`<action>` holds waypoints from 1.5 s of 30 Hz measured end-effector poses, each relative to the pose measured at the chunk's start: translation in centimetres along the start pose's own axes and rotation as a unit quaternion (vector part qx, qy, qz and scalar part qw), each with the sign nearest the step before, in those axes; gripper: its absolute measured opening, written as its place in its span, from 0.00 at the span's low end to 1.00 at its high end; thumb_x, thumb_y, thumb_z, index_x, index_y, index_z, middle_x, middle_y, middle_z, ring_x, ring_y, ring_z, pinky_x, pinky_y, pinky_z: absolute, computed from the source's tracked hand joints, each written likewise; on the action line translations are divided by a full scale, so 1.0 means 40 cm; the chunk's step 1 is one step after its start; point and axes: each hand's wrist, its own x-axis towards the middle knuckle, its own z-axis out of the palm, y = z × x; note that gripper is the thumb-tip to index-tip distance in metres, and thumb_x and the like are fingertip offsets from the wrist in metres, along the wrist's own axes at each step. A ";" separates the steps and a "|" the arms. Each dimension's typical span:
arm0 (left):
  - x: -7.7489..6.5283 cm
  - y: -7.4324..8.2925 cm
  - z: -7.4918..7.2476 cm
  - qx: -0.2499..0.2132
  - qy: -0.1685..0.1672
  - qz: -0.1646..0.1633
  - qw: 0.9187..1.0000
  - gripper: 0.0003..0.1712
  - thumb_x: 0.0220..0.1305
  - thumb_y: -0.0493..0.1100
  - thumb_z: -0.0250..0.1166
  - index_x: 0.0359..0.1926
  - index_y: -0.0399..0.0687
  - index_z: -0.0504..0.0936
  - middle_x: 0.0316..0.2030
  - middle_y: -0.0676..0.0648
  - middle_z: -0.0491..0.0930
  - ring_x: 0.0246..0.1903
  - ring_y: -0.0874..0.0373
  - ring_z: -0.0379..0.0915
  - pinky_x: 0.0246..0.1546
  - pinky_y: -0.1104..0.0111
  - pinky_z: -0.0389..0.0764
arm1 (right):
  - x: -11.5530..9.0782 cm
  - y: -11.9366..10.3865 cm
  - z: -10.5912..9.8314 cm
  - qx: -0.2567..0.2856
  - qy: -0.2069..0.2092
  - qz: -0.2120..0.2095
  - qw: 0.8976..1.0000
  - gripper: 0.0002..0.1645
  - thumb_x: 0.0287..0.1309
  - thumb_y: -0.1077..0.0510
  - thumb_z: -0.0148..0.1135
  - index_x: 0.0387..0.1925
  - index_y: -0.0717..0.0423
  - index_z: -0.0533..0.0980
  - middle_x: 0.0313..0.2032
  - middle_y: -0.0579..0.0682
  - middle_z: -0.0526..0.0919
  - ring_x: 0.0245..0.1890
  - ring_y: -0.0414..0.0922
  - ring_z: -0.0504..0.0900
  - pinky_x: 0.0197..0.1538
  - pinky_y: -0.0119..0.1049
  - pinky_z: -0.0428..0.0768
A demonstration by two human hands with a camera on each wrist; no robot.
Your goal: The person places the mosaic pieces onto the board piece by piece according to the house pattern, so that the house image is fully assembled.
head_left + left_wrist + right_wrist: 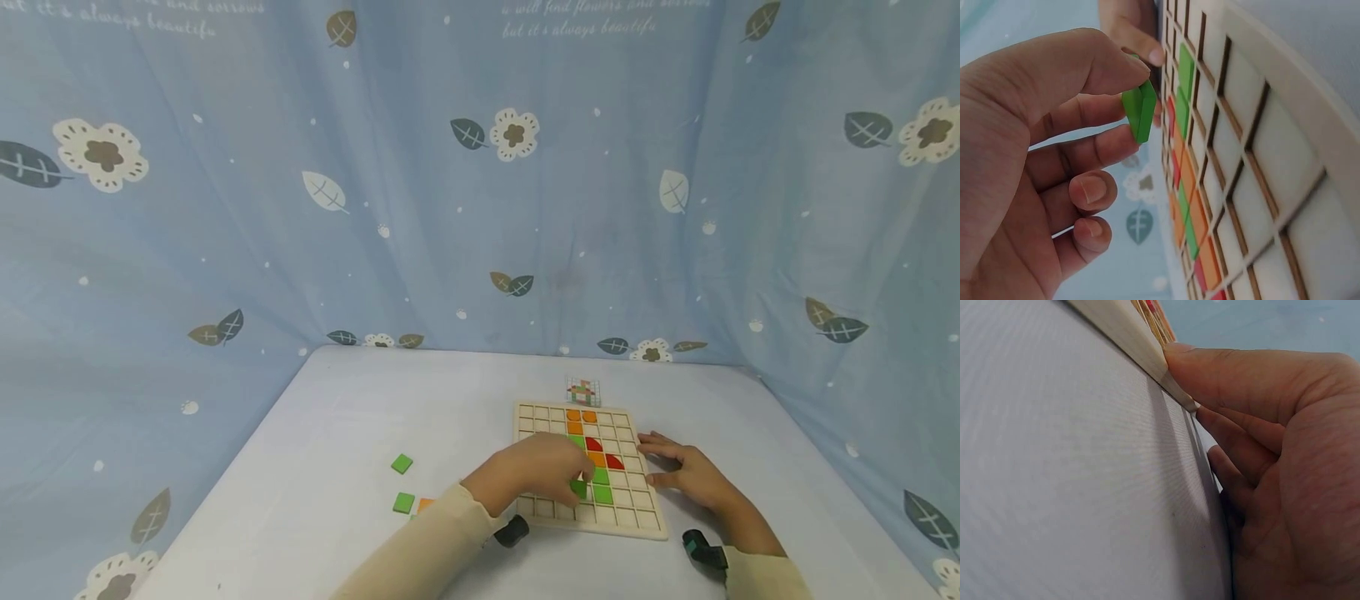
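In the head view, my left hand (542, 468) hangs over the lower middle of a wooden grid board (639, 500). It pinches a green square tile (1142, 111) between thumb and fingers, above the cells in the left wrist view; the ring and little fingers curl in. Set in the board are green squares (602, 494), orange squares (597, 459), orange round pieces (589, 417) and red quarter-circle pieces (615, 462). My right hand (693, 477) rests at the board's right edge. Its thumb and fingertips touch the side there, extended, in the right wrist view.
A small pattern card (583, 392) lies behind the board. Left of the board, loose green tiles (402, 463) and an orange tile (426, 503) lie on the white table (337, 417), partly hidden by the left sleeve. A blue patterned curtain (420, 208) surrounds the table.
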 end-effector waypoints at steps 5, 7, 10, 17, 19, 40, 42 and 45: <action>0.026 0.020 0.009 -0.004 -0.012 -0.004 1.000 0.10 0.53 0.49 0.73 0.36 0.64 0.82 0.25 0.66 0.72 0.26 0.70 0.66 0.28 0.77 0.68 | 0.000 0.000 -0.007 -0.003 -0.001 -0.006 1.000 0.37 0.45 0.51 0.75 0.58 0.63 0.77 0.67 0.62 0.65 0.69 0.66 0.51 0.62 0.69 0.50; 0.035 0.030 0.011 -0.005 -0.020 -0.007 1.000 0.09 0.53 0.49 0.73 0.36 0.64 0.82 0.24 0.65 0.72 0.26 0.69 0.66 0.28 0.77 0.68 | 0.001 0.001 -0.009 -0.005 -0.002 -0.007 1.000 0.37 0.45 0.51 0.75 0.58 0.62 0.77 0.67 0.62 0.65 0.69 0.66 0.51 0.62 0.69 0.50; 0.047 0.046 0.012 0.000 -0.029 -0.009 1.000 0.09 0.54 0.51 0.73 0.37 0.64 0.82 0.25 0.66 0.72 0.26 0.70 0.66 0.29 0.77 0.69 | 0.001 0.001 -0.010 -0.006 -0.001 -0.009 1.000 0.37 0.45 0.52 0.75 0.57 0.62 0.77 0.67 0.62 0.65 0.69 0.67 0.51 0.62 0.69 0.50; 0.063 0.076 0.025 0.010 -0.042 -0.007 0.999 0.09 0.57 0.54 0.71 0.38 0.67 0.81 0.26 0.67 0.72 0.26 0.70 0.65 0.28 0.76 0.68 | 0.001 0.000 -0.010 -0.006 0.002 -0.009 1.000 0.36 0.45 0.52 0.75 0.57 0.61 0.77 0.67 0.61 0.66 0.70 0.66 0.51 0.62 0.69 0.50; 0.065 0.082 0.028 0.012 -0.043 -0.006 0.999 0.09 0.57 0.54 0.71 0.38 0.68 0.82 0.26 0.68 0.72 0.26 0.70 0.66 0.28 0.76 0.69 | 0.002 -0.001 -0.010 -0.005 0.001 -0.006 1.000 0.37 0.45 0.52 0.75 0.57 0.61 0.77 0.67 0.61 0.66 0.70 0.66 0.51 0.62 0.69 0.49; 0.080 0.102 0.045 -0.007 -0.044 -0.003 0.999 0.06 0.60 0.47 0.70 0.37 0.67 0.84 0.28 0.66 0.75 0.27 0.70 0.66 0.32 0.78 0.69 | 0.001 0.000 -0.005 0.003 0.003 -0.017 1.000 0.35 0.45 0.53 0.75 0.57 0.62 0.77 0.66 0.62 0.66 0.69 0.66 0.52 0.62 0.69 0.50; 0.082 0.103 0.046 -0.007 -0.042 -0.001 0.999 0.08 0.59 0.47 0.69 0.39 0.67 0.85 0.29 0.66 0.75 0.27 0.70 0.66 0.32 0.78 0.69 | 0.000 -0.001 -0.005 0.001 0.003 -0.017 1.000 0.35 0.45 0.53 0.75 0.56 0.62 0.77 0.66 0.62 0.67 0.69 0.67 0.52 0.62 0.69 0.50; 0.082 0.103 0.049 0.003 -0.040 0.003 0.999 0.04 0.60 0.47 0.69 0.34 0.67 0.85 0.27 0.65 0.73 0.26 0.70 0.65 0.30 0.78 0.68 | 0.000 -0.002 -0.004 0.004 0.003 -0.016 1.000 0.35 0.45 0.53 0.75 0.57 0.62 0.77 0.66 0.62 0.66 0.69 0.67 0.52 0.63 0.69 0.50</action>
